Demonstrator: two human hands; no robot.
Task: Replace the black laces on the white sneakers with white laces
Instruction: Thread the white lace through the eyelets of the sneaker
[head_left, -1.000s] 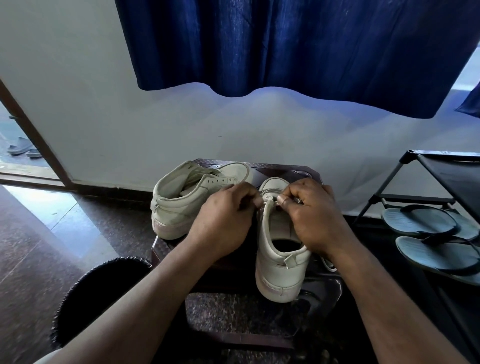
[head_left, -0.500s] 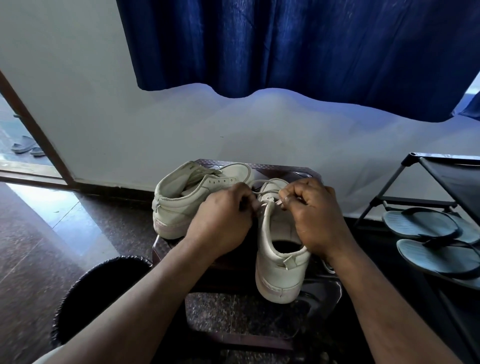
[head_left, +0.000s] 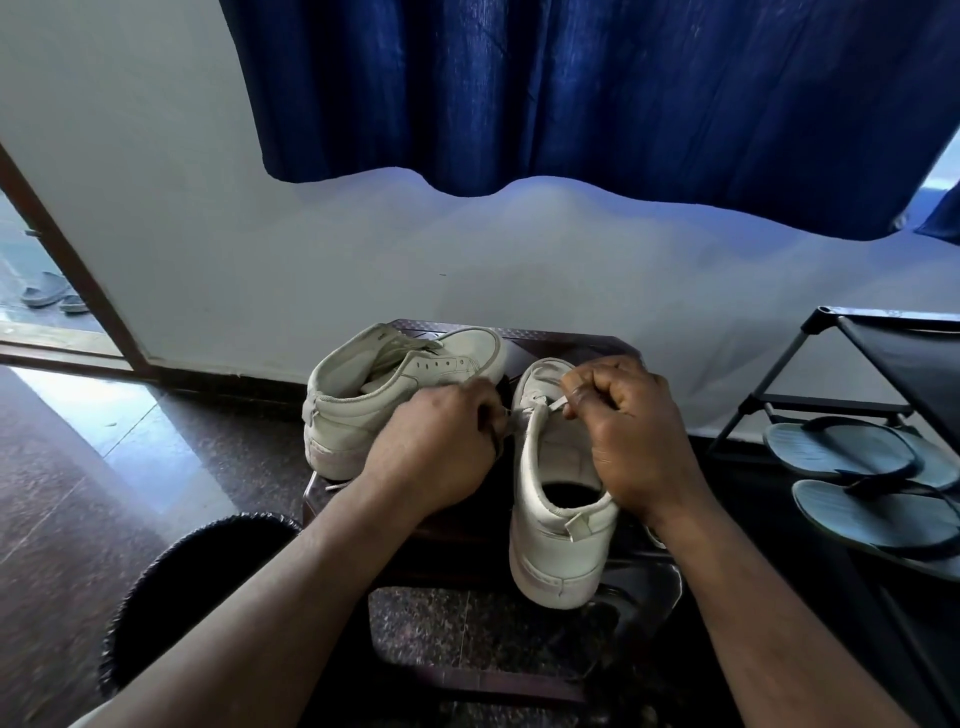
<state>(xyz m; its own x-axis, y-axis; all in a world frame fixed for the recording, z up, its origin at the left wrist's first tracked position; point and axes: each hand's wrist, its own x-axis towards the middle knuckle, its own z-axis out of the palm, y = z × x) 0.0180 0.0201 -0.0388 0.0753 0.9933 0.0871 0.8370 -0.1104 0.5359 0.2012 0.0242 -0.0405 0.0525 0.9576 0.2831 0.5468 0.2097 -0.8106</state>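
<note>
At centre frame a white sneaker (head_left: 556, 519) stands heel toward the camera on a dark stool (head_left: 566, 345); the right hand (head_left: 634, 431) pinches a white lace (head_left: 551, 404) above its tongue, while the left hand (head_left: 441, 447), fingers curled, pinches the same lace at the shoe's left edge; a second sneaker (head_left: 395, 384) lies tipped on its side just left, below a blue curtain (head_left: 571, 93).

Matt leather-look sneakers (head_left: 558, 499), glossy stone floor (head_left: 78, 467), cloth curtain (head_left: 571, 88)
</note>
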